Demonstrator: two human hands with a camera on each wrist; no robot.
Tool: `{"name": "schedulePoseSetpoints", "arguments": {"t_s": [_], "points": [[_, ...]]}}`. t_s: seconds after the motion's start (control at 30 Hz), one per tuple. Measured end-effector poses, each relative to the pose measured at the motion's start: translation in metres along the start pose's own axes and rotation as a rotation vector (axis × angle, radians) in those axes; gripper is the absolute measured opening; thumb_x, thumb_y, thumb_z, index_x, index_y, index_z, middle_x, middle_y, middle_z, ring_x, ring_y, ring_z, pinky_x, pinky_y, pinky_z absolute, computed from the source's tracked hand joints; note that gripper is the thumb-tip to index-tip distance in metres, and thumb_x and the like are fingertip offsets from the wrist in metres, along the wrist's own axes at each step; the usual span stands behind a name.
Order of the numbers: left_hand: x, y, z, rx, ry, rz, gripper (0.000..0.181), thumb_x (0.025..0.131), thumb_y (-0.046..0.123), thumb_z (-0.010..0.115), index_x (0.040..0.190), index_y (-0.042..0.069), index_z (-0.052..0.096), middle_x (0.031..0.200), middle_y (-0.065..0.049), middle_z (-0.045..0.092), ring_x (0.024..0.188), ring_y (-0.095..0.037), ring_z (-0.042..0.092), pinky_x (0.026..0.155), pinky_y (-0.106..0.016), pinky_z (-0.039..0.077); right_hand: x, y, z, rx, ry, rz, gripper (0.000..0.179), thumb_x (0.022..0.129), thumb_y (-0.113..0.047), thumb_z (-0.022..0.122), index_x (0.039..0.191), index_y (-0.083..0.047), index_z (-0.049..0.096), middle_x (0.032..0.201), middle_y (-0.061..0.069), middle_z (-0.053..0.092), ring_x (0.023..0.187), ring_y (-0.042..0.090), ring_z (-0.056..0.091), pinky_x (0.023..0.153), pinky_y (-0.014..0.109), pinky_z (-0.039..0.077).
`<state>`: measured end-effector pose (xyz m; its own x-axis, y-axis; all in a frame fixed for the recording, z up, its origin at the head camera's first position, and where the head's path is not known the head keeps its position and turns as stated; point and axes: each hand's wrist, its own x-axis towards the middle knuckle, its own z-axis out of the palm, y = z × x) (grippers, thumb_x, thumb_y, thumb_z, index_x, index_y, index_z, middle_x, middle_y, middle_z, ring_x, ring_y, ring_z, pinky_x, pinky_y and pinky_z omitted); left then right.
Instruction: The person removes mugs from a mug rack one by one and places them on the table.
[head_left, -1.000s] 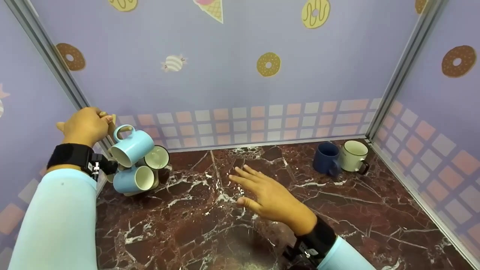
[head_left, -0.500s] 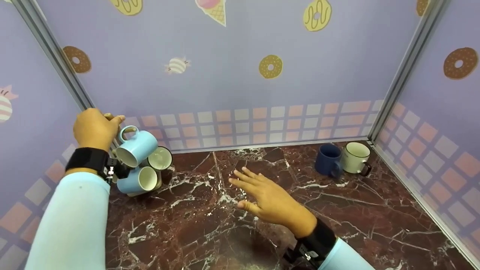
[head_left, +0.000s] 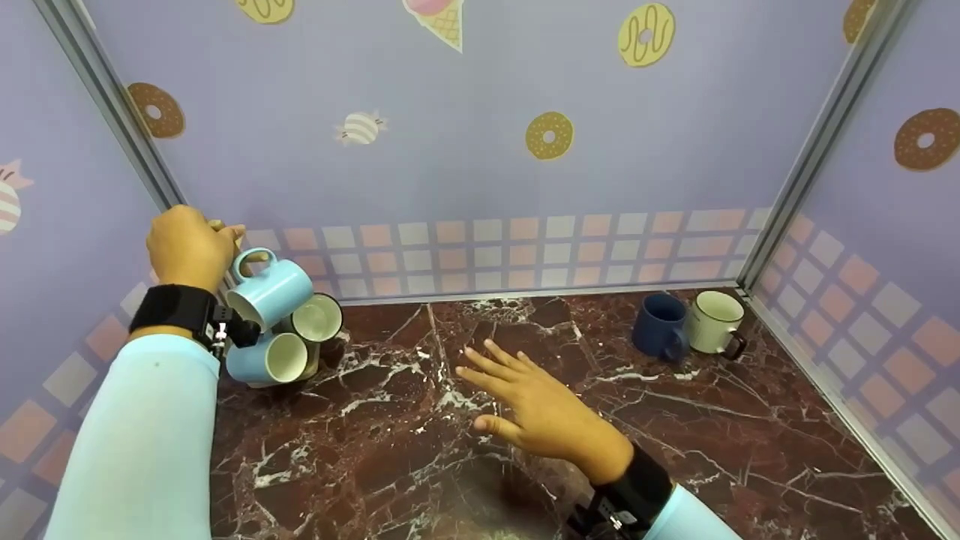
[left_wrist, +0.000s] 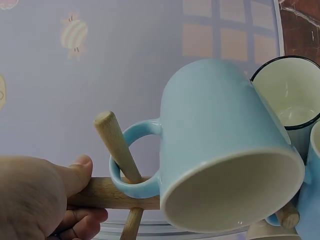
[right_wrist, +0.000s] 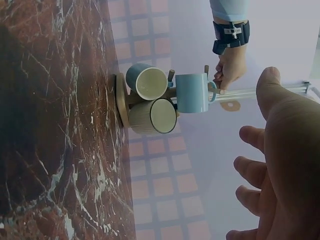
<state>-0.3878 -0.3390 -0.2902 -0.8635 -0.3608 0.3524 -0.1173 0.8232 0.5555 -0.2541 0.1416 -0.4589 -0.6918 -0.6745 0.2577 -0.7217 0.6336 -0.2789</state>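
My left hand [head_left: 189, 251] grips the top of a wooden mug tree [left_wrist: 107, 192]; in the left wrist view its thumb and curled fingers lie at the post's end. From an upper peg a light blue mug [head_left: 271, 291] hangs tilted by its handle, its mouth downward. Below it are another blue mug [head_left: 270, 358] and a cream mug with a dark rim [head_left: 318, 318], both on the tree. Over the middle of the table, my right hand [head_left: 544, 409] is held with fingers spread and nothing in it.
On the dark red marbled table [head_left: 375, 465], a navy mug [head_left: 658, 326] and a cream mug with a dark handle [head_left: 712, 322] stand side by side at the back right. Patterned panels [head_left: 450, 150] enclose the back and both sides.
My left hand has shifted slightly right and turned at the top of the mug tree. The hanging mugs look nearly the same. My right hand stays in place while the view shifts a little.
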Motion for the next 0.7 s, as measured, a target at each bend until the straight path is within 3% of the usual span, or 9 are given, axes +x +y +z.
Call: {"name": "schedulePoseSetpoints", "arguments": {"t_s": [0.23, 0.53, 0.7], "points": [[0.007, -0.001, -0.001, 0.004, -0.029, 0.017, 0.048, 0.11, 0.032, 0.074, 0.13, -0.012, 0.078, 0.134, -0.038, 0.075, 0.123, -0.059, 0.068, 0.107, -0.066, 0.059, 0.001, -0.001, 0.003, 0.004, -0.007, 0.002, 0.078, 0.112, -0.076, 0.041, 0.18, -0.039, 0.031, 0.19, -0.013, 0.013, 0.179, 0.03, 0.015, 0.141, 0.068, 0.02], [0.014, 0.002, 0.0, 0.02, -0.083, 0.12, 0.043, 0.11, 0.029, 0.076, 0.125, -0.011, 0.081, 0.125, -0.035, 0.079, 0.112, -0.056, 0.074, 0.089, -0.055, 0.061, -0.002, -0.003, -0.002, 0.002, -0.006, 0.0, 0.08, 0.112, -0.075, 0.043, 0.18, -0.035, 0.03, 0.19, -0.013, 0.012, 0.179, 0.027, 0.013, 0.142, 0.067, 0.019], [0.015, -0.001, -0.004, 0.039, -0.119, 0.124, 0.046, 0.11, 0.03, 0.076, 0.127, -0.013, 0.08, 0.128, -0.038, 0.077, 0.113, -0.056, 0.072, 0.089, -0.057, 0.061, -0.001, -0.003, -0.003, -0.017, -0.013, 0.001, 0.08, 0.112, -0.076, 0.041, 0.181, -0.038, 0.027, 0.19, -0.013, 0.011, 0.179, 0.026, 0.011, 0.142, 0.067, 0.018]]}}
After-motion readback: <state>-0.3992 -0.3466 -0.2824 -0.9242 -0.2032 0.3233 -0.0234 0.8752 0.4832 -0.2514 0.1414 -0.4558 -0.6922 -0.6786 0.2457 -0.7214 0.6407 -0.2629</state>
